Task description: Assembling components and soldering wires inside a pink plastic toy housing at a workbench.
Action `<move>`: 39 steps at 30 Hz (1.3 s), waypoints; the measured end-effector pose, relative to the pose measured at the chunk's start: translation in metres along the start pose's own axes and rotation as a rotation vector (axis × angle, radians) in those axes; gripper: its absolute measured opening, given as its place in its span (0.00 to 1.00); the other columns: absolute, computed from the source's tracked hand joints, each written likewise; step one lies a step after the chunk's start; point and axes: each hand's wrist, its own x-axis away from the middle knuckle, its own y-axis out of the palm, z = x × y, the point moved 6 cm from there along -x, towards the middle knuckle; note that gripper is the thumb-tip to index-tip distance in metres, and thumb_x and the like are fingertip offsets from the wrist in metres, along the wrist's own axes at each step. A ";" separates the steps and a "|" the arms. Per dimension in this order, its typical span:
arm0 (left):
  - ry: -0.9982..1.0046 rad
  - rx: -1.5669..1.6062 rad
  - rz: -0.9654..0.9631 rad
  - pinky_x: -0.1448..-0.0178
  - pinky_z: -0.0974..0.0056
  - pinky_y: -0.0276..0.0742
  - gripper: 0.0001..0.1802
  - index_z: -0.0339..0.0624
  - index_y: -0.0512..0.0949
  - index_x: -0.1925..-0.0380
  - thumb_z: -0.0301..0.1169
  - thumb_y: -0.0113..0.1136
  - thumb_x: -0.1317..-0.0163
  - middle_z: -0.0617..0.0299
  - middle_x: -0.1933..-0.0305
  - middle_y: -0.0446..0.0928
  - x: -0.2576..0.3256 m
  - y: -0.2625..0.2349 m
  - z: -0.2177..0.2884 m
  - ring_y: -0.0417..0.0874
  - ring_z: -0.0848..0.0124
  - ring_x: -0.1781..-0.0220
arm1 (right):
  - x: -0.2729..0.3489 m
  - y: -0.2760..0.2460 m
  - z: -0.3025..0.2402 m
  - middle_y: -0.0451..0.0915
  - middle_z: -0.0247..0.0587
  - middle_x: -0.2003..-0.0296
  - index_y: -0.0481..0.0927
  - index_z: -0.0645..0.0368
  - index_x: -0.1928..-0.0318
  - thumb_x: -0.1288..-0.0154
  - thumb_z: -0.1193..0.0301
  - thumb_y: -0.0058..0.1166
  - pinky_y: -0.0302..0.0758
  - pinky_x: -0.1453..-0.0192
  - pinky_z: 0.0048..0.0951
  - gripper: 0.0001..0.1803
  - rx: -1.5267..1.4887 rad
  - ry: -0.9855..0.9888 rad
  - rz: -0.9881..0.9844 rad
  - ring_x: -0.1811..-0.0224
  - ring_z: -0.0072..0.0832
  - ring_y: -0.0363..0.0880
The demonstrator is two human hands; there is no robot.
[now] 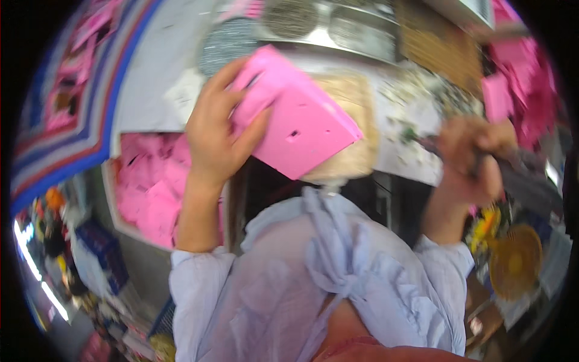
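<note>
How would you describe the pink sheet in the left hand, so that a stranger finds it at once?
Start at the white table at the top. Just above its near edge, the left hand lifts one pink sheet. Unlike the pink sheets piled in the tray at the left, it is raised, tilted and alone.

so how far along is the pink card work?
Done: a heap of pink pieces fills the box at left. In hand: the left hand grips a pink card; the right hand grips a dark tool, blurred. Left: a pink stack at right looks unprocessed, though I can't be sure.
</note>
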 end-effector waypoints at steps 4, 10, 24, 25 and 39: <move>-0.773 0.030 0.534 0.29 0.56 0.71 0.27 0.31 0.66 0.39 0.32 0.63 0.32 0.44 0.31 0.67 0.211 -0.130 -0.101 0.74 0.57 0.34 | 0.002 -0.028 -0.007 0.69 0.31 0.78 0.70 0.58 0.52 0.30 0.62 0.56 0.62 0.70 0.30 0.15 -0.139 0.032 0.026 0.78 0.23 0.64; -1.612 -0.403 1.020 0.19 0.50 0.57 0.51 0.21 0.53 0.25 0.50 0.65 0.32 0.29 0.25 0.59 0.549 -0.229 -0.150 0.62 0.44 0.22 | -0.028 -0.022 0.033 0.68 0.29 0.78 0.70 0.57 0.51 0.30 0.63 0.57 0.62 0.64 0.28 0.15 -0.231 0.108 0.005 0.78 0.21 0.62; -0.900 -1.135 0.379 0.28 0.43 0.71 0.27 0.42 0.77 0.39 0.43 0.63 0.34 0.43 0.32 0.72 -0.045 -0.265 -0.416 0.71 0.46 0.27 | -0.020 -0.083 0.005 0.71 0.35 0.57 0.64 0.64 0.29 0.32 0.68 0.63 0.67 0.53 0.26 0.35 0.288 0.250 0.369 0.57 0.23 0.69; -1.103 -1.071 0.376 0.28 0.42 0.71 0.28 0.43 0.76 0.37 0.42 0.62 0.35 0.44 0.30 0.71 -0.049 -0.282 -0.438 0.70 0.45 0.26 | -0.016 -0.089 0.002 0.71 0.35 0.59 0.65 0.64 0.30 0.31 0.69 0.62 0.66 0.54 0.26 0.33 0.277 0.252 0.379 0.59 0.23 0.68; -0.500 -1.057 0.106 0.37 0.47 0.75 0.17 0.41 0.80 0.52 0.36 0.62 0.38 0.50 0.47 0.82 -0.001 -0.291 -0.359 0.81 0.49 0.42 | -0.022 -0.087 0.002 0.75 0.55 0.35 0.62 0.74 0.28 0.32 0.82 0.59 0.68 0.25 0.44 0.34 0.912 -0.054 0.735 0.31 0.42 0.73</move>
